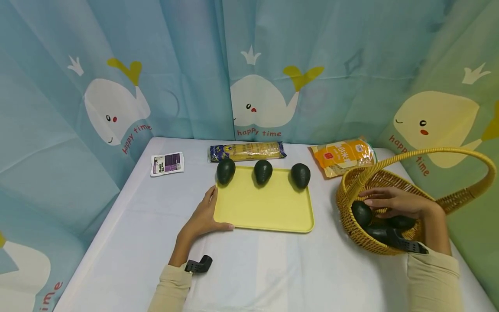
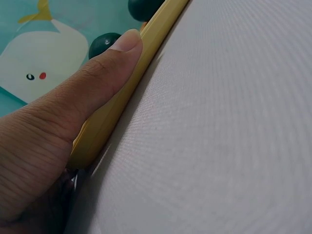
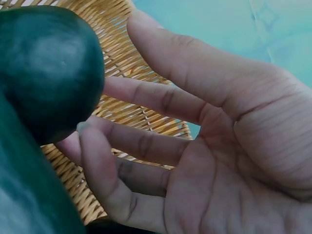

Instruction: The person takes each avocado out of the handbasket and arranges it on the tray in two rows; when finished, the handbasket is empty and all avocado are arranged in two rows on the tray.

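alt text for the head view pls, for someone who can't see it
A person's right hand reaches into a wicker basket of avocados, fingers over one avocado, while the left hand holds the edge of a yellow tray bearing three more on a white table.

Person observed with two bare hands, no gloves and no rings visible. Left hand (image 1: 202, 216) and right hand (image 1: 393, 203) each emerge from a long sleeve of plain beige fabric, cuffs ending at the wrist. Left sleeve (image 1: 169, 288) and right sleeve (image 1: 432, 277) match in colour. A small black device (image 1: 199, 264), angular in shape, is mounted at the left wrist; a similar black unit (image 1: 409, 246) sits at the right wrist. Fingernails short, unpainted.
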Demonstrator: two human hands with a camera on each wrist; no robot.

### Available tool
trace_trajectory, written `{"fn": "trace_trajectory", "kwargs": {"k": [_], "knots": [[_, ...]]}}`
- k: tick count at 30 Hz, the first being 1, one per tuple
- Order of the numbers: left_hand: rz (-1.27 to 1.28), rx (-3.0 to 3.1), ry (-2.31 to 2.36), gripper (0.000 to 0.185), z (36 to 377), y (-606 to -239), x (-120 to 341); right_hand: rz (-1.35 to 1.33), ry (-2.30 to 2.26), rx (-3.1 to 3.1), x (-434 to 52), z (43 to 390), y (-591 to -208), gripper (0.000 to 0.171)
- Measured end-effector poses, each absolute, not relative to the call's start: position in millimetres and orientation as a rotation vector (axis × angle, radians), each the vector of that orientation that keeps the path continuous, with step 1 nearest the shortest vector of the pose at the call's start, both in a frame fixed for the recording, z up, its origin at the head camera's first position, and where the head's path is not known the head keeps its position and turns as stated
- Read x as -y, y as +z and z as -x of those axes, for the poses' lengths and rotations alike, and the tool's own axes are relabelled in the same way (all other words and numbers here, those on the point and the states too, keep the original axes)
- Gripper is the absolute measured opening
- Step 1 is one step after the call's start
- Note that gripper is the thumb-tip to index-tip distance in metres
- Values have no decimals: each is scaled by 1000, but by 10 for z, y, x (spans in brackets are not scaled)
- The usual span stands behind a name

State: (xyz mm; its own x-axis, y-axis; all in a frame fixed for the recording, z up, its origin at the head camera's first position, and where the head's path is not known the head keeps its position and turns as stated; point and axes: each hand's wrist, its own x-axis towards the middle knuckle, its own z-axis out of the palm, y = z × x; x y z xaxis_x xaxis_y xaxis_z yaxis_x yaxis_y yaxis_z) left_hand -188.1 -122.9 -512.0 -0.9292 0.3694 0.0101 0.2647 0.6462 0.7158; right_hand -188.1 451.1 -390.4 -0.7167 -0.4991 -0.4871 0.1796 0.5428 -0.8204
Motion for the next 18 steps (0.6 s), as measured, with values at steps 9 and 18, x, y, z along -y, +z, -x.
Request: {"fn": "trace_trajectory", "kwargs": {"k": [9, 18], "knots": [[-534, -2727, 1167, 139, 1879, -5126, 1229, 213, -1097, -2135, -4453, 1886, -3887, 48], [-533, -2724, 1143, 139, 1871, -5104, 1234, 145, -1035, -2162, -4384, 1855, -3906, 54]]}}
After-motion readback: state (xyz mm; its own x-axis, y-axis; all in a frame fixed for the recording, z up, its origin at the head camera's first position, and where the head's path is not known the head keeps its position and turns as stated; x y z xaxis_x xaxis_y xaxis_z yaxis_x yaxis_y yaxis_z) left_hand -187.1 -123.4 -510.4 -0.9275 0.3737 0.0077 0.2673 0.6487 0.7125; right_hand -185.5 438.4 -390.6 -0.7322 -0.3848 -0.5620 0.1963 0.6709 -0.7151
